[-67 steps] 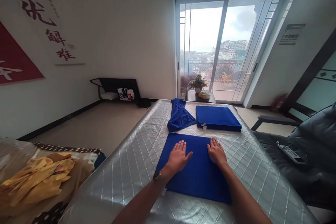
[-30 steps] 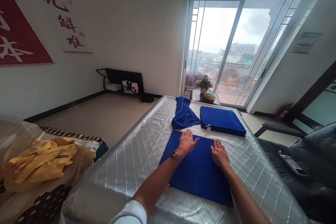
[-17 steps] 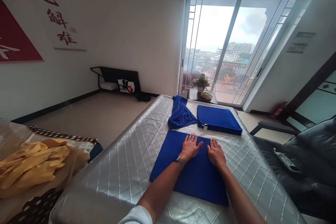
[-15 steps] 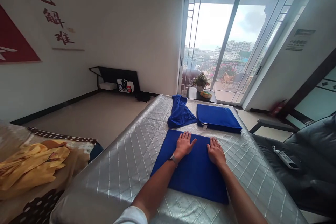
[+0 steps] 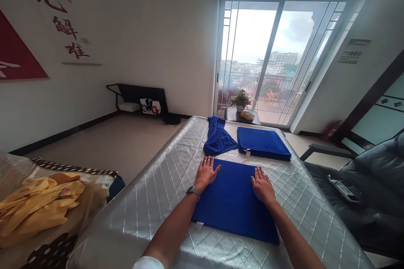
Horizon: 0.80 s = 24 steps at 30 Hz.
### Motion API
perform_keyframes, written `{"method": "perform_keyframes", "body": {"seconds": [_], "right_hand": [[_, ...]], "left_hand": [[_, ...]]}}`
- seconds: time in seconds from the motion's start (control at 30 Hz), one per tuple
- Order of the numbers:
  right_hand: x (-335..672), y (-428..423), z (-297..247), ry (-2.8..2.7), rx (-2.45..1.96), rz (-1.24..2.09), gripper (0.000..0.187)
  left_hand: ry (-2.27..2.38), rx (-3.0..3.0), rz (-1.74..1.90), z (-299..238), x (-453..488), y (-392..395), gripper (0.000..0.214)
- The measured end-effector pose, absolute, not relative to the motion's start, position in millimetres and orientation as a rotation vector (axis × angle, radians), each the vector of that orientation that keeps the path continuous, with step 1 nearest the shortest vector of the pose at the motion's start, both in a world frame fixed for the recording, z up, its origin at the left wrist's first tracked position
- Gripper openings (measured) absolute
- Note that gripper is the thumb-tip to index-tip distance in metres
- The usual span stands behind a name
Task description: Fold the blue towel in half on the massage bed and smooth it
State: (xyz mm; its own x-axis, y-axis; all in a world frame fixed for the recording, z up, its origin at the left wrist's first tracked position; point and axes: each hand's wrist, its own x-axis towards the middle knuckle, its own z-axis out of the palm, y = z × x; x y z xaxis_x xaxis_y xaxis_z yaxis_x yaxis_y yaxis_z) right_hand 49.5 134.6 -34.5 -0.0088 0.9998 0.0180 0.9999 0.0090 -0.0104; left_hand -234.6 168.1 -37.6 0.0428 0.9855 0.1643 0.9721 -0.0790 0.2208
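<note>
A blue cloth (image 5: 235, 201), folded into a flat rectangle, lies in front of me on the silver quilted cover (image 5: 151, 201). A small white tag (image 5: 199, 226) sticks out at its near left edge. My left hand (image 5: 206, 173) rests flat on the cloth's far left corner, fingers stretched out. Flat on the far right part of the cloth is my right hand (image 5: 263, 186), its fingers also extended. Behind the cloth, a crumpled blue cloth (image 5: 218, 138) lies to the left and a neat stack of folded blue cloths (image 5: 263, 141) to the right.
Yellow clothing (image 5: 41, 204) lies on a covered surface at left. A black leather sofa (image 5: 372, 201) stands at right with a corded white device (image 5: 343, 189) on it. Beyond the far edge, a small table holds a potted plant (image 5: 241, 100) before a glass sliding door (image 5: 249, 42).
My left hand has slid left to the cloth's edge, and my right hand has shifted slightly right, so the hands are farther apart. The white tag now shows at the near left edge.
</note>
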Motion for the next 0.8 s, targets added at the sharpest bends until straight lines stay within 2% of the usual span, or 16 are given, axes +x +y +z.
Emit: {"method": "perform_keyframes", "body": {"seconds": [0.3, 0.5, 0.6, 0.8], "right_hand": [[48.1, 119.3, -35.4, -2.156, -2.207, 0.083, 0.066], [50.6, 116.6, -35.6, -2.185, -2.176, 0.11, 0.064], [53.9, 115.2, -38.6, -2.231, -2.147, 0.066, 0.065], [50.9, 119.0, -38.7, -2.158, -2.179, 0.072, 0.066]], "left_hand": [[2.161, 2.188, 0.302, -22.4, -214.2, 172.1, 0.082], [1.553, 2.571, 0.47, -27.7, -90.8, 146.2, 0.074], [1.438, 2.615, 0.5, -35.1, -57.6, 133.5, 0.072], [1.616, 2.552, 0.445, -43.3, -122.6, 133.3, 0.074]]}}
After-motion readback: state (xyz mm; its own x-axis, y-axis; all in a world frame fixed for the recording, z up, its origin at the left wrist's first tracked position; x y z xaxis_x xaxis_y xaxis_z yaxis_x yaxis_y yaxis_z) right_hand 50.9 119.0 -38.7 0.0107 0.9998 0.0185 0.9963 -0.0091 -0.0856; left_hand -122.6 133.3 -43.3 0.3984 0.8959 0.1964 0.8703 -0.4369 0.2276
